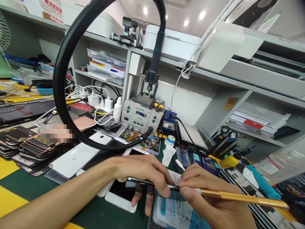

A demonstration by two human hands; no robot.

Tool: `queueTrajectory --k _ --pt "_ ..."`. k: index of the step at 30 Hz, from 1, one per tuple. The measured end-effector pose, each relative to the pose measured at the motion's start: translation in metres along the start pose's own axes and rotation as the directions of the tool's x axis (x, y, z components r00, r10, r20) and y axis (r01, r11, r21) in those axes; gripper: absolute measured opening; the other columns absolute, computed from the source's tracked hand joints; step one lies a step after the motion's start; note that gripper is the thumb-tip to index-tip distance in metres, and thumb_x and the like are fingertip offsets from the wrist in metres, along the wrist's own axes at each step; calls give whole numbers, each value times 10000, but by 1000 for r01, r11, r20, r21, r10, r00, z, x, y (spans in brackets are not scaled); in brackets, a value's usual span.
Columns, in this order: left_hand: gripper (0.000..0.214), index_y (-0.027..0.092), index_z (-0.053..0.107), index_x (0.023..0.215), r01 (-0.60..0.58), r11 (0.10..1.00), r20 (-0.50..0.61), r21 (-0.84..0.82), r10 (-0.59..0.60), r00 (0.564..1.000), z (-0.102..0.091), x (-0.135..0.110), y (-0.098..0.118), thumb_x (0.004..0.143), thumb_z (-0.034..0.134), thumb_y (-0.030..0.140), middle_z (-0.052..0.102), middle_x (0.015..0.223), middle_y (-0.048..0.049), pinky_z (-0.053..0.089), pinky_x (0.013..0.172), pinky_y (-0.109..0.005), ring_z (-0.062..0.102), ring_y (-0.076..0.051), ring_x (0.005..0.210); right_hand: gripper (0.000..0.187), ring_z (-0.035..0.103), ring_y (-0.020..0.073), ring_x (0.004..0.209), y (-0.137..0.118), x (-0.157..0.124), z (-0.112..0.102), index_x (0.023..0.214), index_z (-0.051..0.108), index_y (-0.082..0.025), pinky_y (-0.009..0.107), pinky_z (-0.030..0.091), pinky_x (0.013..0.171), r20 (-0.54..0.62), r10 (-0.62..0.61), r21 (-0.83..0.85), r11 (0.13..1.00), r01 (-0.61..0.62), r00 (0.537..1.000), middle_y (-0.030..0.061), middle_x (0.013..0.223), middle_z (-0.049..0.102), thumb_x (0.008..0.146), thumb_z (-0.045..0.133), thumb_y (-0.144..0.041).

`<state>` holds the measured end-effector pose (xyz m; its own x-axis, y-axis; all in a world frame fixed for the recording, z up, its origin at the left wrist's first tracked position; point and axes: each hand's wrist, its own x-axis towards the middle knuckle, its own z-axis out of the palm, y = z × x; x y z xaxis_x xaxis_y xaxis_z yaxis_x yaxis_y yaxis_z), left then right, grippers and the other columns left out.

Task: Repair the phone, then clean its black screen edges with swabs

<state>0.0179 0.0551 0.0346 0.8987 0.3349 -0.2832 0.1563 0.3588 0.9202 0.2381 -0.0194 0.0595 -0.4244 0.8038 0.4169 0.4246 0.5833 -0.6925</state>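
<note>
Held almost edge-on in the middle is a thin phone [140, 181] with a shiny rim. My left hand [143, 170] grips it, with some fingers over the top and others underneath. My right hand [207, 194] pinches a slim pen-like tool with a gold metal handle [245, 199] at the phone's right end. The tool's tip is hidden by my fingers, so its exact kind does not show. Below the phone lie a white-framed phone [121, 203] with a dark screen and a clear plastic box with blue print [166, 211].
A thick black hose [58, 76] loops in front of the grey rework station [140, 114]. Stacked phone parts [30, 149] and a white phone [73, 159] lie left. Behind my hands are a tray of circuit boards [152, 143] and a white bottle [168, 151].
</note>
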Motion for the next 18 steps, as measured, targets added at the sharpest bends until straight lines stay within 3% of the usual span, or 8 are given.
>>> queueTrajectory --k 18 --pt "405 175 732 1026 1 1000 5 -5 -1 1000 4 -1 1 637 801 266 697 650 0 502 327 -223 686 -197 477 156 713 184 725 -1 0 1 839 828 -303 244 601 640 -20 3 -14 1000 -4 1000 20 808 757 895 721 -204"
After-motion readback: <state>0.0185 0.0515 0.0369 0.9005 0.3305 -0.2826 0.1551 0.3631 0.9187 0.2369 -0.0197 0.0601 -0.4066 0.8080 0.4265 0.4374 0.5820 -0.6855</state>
